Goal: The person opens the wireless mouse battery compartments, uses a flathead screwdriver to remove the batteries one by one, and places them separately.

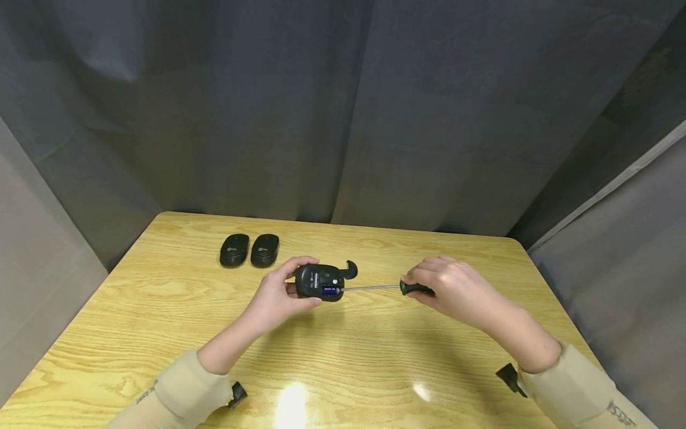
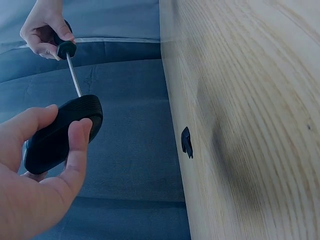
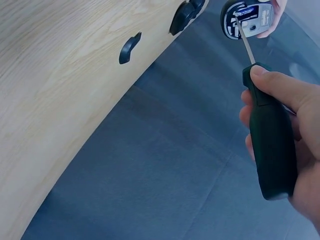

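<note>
Between thumb and fingers, my left hand (image 1: 278,293) holds a black computer mouse (image 1: 307,280) with its underside showing in the head view. A blue battery (image 1: 329,291) sits in the uncovered compartment. My right hand (image 1: 455,291) grips a screwdriver by its dark green handle (image 3: 272,145), the thumb lying near the handle's front end in the right wrist view. The thin metal shaft (image 1: 372,288) points left, its tip at the battery's right end; whether it touches is too small to tell. A curved black battery cover (image 1: 351,270) lies on the table just beyond the mouse.
Two more black mice, a left one (image 1: 234,250) and a right one (image 1: 265,250), stand side by side at the back left of the wooden table (image 1: 343,351). Dark grey curtains (image 1: 343,119) hang behind the table's far edge.
</note>
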Action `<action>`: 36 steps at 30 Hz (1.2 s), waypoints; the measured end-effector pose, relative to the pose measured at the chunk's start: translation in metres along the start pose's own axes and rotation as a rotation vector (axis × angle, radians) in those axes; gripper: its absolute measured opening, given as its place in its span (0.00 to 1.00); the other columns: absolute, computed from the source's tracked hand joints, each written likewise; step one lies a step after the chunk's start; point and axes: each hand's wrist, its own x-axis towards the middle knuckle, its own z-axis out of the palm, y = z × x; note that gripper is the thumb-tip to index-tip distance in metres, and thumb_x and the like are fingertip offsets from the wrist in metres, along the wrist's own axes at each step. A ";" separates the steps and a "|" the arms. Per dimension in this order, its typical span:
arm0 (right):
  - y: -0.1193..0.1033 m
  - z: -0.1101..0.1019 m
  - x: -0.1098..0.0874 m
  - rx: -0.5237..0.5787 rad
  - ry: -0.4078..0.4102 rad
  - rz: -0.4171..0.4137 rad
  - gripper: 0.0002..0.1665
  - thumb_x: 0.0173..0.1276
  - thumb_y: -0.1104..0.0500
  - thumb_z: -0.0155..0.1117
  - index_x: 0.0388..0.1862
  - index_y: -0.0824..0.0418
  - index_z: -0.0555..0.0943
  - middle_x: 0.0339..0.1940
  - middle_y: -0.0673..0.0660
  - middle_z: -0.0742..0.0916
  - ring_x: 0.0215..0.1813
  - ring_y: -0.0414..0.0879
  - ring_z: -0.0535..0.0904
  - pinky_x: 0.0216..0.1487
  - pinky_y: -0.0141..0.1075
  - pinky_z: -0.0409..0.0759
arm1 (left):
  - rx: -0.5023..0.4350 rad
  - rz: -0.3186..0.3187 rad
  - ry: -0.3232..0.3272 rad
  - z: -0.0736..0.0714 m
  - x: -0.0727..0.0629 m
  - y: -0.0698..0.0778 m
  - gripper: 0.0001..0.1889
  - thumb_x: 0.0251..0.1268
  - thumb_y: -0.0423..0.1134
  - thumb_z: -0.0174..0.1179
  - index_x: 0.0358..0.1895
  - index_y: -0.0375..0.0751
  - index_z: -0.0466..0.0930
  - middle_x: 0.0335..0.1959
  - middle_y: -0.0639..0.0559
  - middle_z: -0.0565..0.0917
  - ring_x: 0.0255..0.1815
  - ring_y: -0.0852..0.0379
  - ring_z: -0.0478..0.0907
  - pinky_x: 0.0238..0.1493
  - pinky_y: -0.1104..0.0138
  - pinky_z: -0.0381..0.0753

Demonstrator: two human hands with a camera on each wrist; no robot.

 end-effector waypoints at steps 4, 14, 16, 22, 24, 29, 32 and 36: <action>0.000 -0.001 0.001 -0.016 0.011 -0.024 0.19 0.39 0.61 0.81 0.32 0.57 0.84 0.28 0.48 0.85 0.30 0.41 0.80 0.29 0.34 0.80 | 0.008 -0.004 0.001 0.000 0.000 0.000 0.36 0.43 0.25 0.72 0.60 0.49 0.71 0.58 0.42 0.73 0.41 0.49 0.83 0.40 0.69 0.84; 0.004 -0.001 0.002 -0.007 0.029 -0.029 0.21 0.40 0.61 0.81 0.35 0.57 0.83 0.32 0.48 0.86 0.33 0.41 0.82 0.32 0.37 0.81 | -0.018 -0.011 -0.006 -0.001 0.001 -0.003 0.36 0.44 0.25 0.72 0.60 0.49 0.71 0.58 0.41 0.73 0.42 0.48 0.83 0.40 0.69 0.84; 0.004 -0.002 0.003 -0.001 0.029 -0.029 0.20 0.40 0.61 0.81 0.35 0.57 0.83 0.32 0.47 0.86 0.33 0.41 0.82 0.31 0.37 0.81 | -0.024 -0.013 -0.005 -0.001 0.001 -0.003 0.36 0.44 0.25 0.72 0.60 0.48 0.70 0.58 0.41 0.73 0.42 0.48 0.83 0.40 0.68 0.84; 0.001 -0.006 0.005 -0.025 0.028 -0.047 0.20 0.39 0.61 0.81 0.34 0.58 0.83 0.32 0.48 0.86 0.34 0.43 0.82 0.33 0.38 0.82 | -0.024 -0.002 0.000 -0.001 0.000 -0.002 0.36 0.43 0.25 0.72 0.60 0.49 0.71 0.58 0.42 0.73 0.42 0.48 0.83 0.40 0.68 0.84; -0.001 -0.007 0.006 -0.045 0.024 -0.056 0.20 0.39 0.61 0.81 0.34 0.58 0.83 0.32 0.49 0.86 0.34 0.43 0.82 0.34 0.39 0.82 | -0.020 0.003 0.004 -0.001 0.000 -0.002 0.36 0.43 0.25 0.72 0.59 0.50 0.71 0.58 0.42 0.74 0.41 0.48 0.83 0.40 0.69 0.84; -0.007 -0.009 0.010 -0.099 -0.006 -0.073 0.19 0.41 0.60 0.81 0.34 0.59 0.84 0.32 0.50 0.86 0.34 0.44 0.83 0.33 0.37 0.81 | 0.006 0.004 0.024 0.001 -0.001 -0.001 0.35 0.42 0.25 0.73 0.58 0.50 0.73 0.56 0.41 0.75 0.38 0.51 0.84 0.38 0.69 0.85; -0.010 -0.011 0.012 -0.110 -0.024 -0.068 0.19 0.41 0.60 0.80 0.34 0.59 0.84 0.32 0.50 0.86 0.34 0.44 0.83 0.32 0.36 0.81 | 0.025 -0.001 0.034 0.002 -0.001 -0.001 0.36 0.41 0.25 0.73 0.58 0.50 0.73 0.55 0.41 0.75 0.35 0.52 0.84 0.36 0.69 0.85; -0.013 -0.012 0.013 -0.101 -0.042 -0.038 0.18 0.41 0.60 0.81 0.34 0.59 0.84 0.32 0.50 0.86 0.33 0.43 0.83 0.32 0.36 0.82 | 0.044 0.007 0.036 0.003 -0.001 -0.001 0.36 0.40 0.25 0.74 0.58 0.49 0.73 0.53 0.41 0.76 0.34 0.54 0.83 0.35 0.70 0.85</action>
